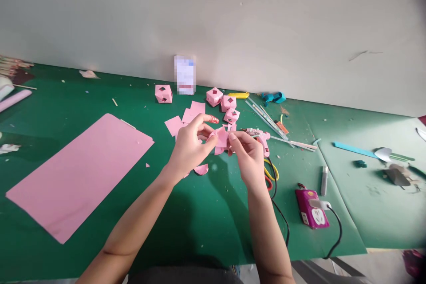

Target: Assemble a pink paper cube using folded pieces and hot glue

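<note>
Both my hands meet over the green table and pinch one small folded piece of pink paper. My left hand grips its left side with curled fingers. My right hand pinches its right edge. Just behind the hands lie loose pink paper squares and three folded pink paper cubes. Another pink cube sits apart to the left. A pink scrap lies under my left wrist.
A large pink sheet covers the table's left. A pink glue gun with a black cord, glue sticks, a pink power socket, scissors handles, teal paper strips and a spoon lie at right. A white box leans on the wall.
</note>
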